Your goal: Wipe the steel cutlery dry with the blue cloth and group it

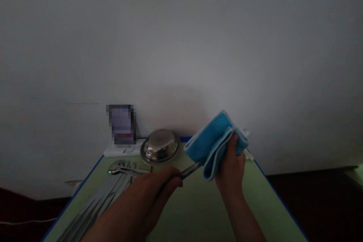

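Observation:
A slim metal utensil (193,169) runs between my two hands; its far end is hidden in cloth, so its exact kind does not show. My left hand (163,189) is closed around the near part of it. With fingers wrapped round a blue cloth (212,141) edged in pale trim, my right hand (232,168) presses the folds about the utensil's far end. Both hands are above the green tabletop (193,215). Left of my left hand lies a group of several metal utensils, with a spoon (115,167) among them.
An upturned shiny metal bowl (160,146) sits at the table's back edge. Beside it, a pixelated upright device (123,124) leans near the wall (181,45), behind a white flat item (119,152). Blue edging (279,196) borders the table. A pale cord (28,222) lies at lower left.

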Demonstrator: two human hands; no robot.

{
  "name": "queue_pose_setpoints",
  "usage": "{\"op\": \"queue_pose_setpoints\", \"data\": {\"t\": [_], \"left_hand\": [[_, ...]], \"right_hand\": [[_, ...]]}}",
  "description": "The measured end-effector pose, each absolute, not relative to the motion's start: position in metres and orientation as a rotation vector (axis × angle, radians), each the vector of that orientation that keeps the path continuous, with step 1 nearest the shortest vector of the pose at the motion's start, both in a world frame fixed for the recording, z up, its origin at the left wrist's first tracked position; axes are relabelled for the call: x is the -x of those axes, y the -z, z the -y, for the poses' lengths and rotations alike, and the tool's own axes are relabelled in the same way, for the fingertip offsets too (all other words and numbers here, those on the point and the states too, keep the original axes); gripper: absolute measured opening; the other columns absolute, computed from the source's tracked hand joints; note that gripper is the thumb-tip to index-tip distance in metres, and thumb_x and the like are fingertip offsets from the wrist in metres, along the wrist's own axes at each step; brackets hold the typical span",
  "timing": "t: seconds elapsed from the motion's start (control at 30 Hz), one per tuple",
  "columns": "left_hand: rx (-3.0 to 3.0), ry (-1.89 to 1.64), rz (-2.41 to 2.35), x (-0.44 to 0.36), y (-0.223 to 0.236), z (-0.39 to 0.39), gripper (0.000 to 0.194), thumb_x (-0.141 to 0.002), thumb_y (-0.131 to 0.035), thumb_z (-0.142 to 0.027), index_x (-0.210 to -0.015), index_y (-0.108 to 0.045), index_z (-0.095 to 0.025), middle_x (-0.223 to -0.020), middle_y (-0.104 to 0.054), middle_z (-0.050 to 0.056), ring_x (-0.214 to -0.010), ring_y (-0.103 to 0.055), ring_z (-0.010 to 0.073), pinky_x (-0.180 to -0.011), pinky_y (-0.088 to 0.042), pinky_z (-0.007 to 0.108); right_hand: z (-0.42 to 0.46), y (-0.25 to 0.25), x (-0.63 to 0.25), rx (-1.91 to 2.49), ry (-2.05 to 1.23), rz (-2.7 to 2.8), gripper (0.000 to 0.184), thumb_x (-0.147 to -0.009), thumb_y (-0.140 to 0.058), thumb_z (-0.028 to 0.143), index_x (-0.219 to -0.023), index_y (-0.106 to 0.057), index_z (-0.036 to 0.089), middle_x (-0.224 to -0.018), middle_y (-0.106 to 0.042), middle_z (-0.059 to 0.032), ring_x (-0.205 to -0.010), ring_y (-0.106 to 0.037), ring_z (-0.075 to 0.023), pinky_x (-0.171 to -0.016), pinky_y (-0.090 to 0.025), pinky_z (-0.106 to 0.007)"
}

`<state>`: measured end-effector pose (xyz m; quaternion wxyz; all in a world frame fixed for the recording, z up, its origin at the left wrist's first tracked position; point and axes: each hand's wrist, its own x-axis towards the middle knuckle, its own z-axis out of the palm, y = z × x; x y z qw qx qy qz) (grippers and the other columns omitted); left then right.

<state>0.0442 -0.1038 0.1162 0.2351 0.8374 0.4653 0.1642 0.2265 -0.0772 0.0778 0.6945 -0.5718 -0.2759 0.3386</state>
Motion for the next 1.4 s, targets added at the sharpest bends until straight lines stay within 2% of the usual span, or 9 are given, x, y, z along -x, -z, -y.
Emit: {"op": "queue_pose_setpoints", "data": {"t": [0.17,0.3,0.47,0.6,0.77,0.93,1.1,1.27,1.4], "left_hand": [[-2.286,-0.638,-1.356,-0.037,-0.118,0.103,0.026,-0.088,-0.036,-0.039,-0.088,-0.057,-0.024,-0.081,-0.067,-0.001,-0.073,-0.061,0.0154,-0.065,-0.045,0.022],[-2.268,-0.718,-1.471,-0.021,-0.126,0.099,0.029,-0.086,-0.039,-0.043,-0.082,-0.057,-0.021,-0.073,-0.066,-0.001,-0.067,-0.061,0.0154,-0.062,-0.045,0.021],[-2.289,-0.793,-1.524,-0.007,-0.138,0.1,0.03,-0.086,-0.038,-0.042,-0.079,-0.058,-0.02,-0.069,-0.066,-0.002,-0.062,-0.06,0.0136,-0.056,-0.043,0.019],[-2.349,-0.679,-1.43,-0.007,-0.135,0.1,0.029,-0.086,-0.039,-0.04,-0.075,-0.056,-0.02,-0.065,-0.064,-0.003,-0.058,-0.058,0.0125,-0.055,-0.042,0.019],[-2.453,-0.627,-1.367,-0.021,-0.122,0.102,0.026,-0.087,-0.04,-0.036,-0.079,-0.058,-0.02,-0.073,-0.065,0.0,-0.064,-0.059,0.0133,-0.061,-0.043,0.021],[-2.5,-0.559,-1.324,-0.03,-0.12,0.105,0.026,-0.089,-0.038,-0.035,-0.084,-0.059,-0.021,-0.073,-0.064,-0.001,-0.065,-0.058,0.0124,-0.062,-0.04,0.021],[-2.434,-0.657,-1.377,-0.024,-0.126,0.102,0.028,-0.09,-0.037,-0.035,-0.076,-0.055,-0.019,-0.066,-0.06,-0.002,-0.061,-0.055,0.0109,-0.057,-0.037,0.021],[-2.39,-0.813,-1.429,-0.023,-0.128,0.101,0.028,-0.089,-0.038,-0.034,-0.072,-0.052,-0.018,-0.061,-0.057,-0.003,-0.055,-0.052,0.0102,-0.054,-0.035,0.021],[-2.424,-0.78,-1.401,-0.037,-0.124,0.104,0.026,-0.09,-0.037,-0.034,-0.075,-0.052,-0.019,-0.065,-0.059,-0.002,-0.057,-0.054,0.0109,-0.055,-0.036,0.022]], "right_hand": [[0.08,-0.079,-0.224,1.237,-0.765,0.816,0.041,-0.077,-0.044,0.056,-0.086,-0.059,0.018,-0.071,-0.064,-0.0025,-0.067,-0.059,-0.0167,-0.056,-0.045,-0.025],[0.085,-0.085,-0.223,1.063,-0.896,0.97,0.036,-0.076,-0.055,0.044,-0.103,-0.056,0.021,-0.096,-0.066,-0.0029,-0.083,-0.061,-0.0161,-0.072,-0.046,-0.027],[0.09,-0.101,-0.251,1.124,-0.85,1.572,0.022,-0.077,-0.056,0.036,-0.088,-0.062,0.019,-0.082,-0.067,-0.0005,-0.076,-0.06,-0.0154,-0.069,-0.044,-0.026],[0.092,-0.104,-0.265,1.267,-0.684,1.993,0.021,-0.08,-0.052,0.037,-0.08,-0.065,0.02,-0.069,-0.065,0.0017,-0.062,-0.056,-0.0129,-0.057,-0.038,-0.023],[0.096,-0.094,-0.248,1.211,-0.647,2.351,0.021,-0.076,-0.058,0.04,-0.073,-0.065,0.021,-0.063,-0.064,0.0017,-0.059,-0.057,-0.0133,-0.054,-0.034,-0.022],[0.099,-0.098,-0.24,1.115,-0.759,2.347,0.025,-0.08,-0.052,0.042,-0.079,-0.065,0.021,-0.064,-0.063,0.0028,-0.058,-0.055,-0.0116,-0.054,-0.035,-0.021],[0.099,-0.107,-0.271,1.225,-0.839,2.207,0.023,-0.08,-0.052,0.039,-0.074,-0.064,0.021,-0.067,-0.063,0.0035,-0.059,-0.055,-0.0122,-0.056,-0.038,-0.022],[0.101,-0.108,-0.294,1.338,-0.793,2.055,0.021,-0.08,-0.052,0.039,-0.09,-0.064,0.024,-0.085,-0.066,0.0002,-0.075,-0.06,-0.017,-0.067,-0.044,-0.027],[0.104,-0.108,-0.282,1.311,-0.79,2.149,0.018,-0.077,-0.056,0.038,-0.082,-0.064,0.024,-0.075,-0.065,0.0012,-0.067,-0.057,-0.0163,-0.061,-0.041,-0.026]]}}
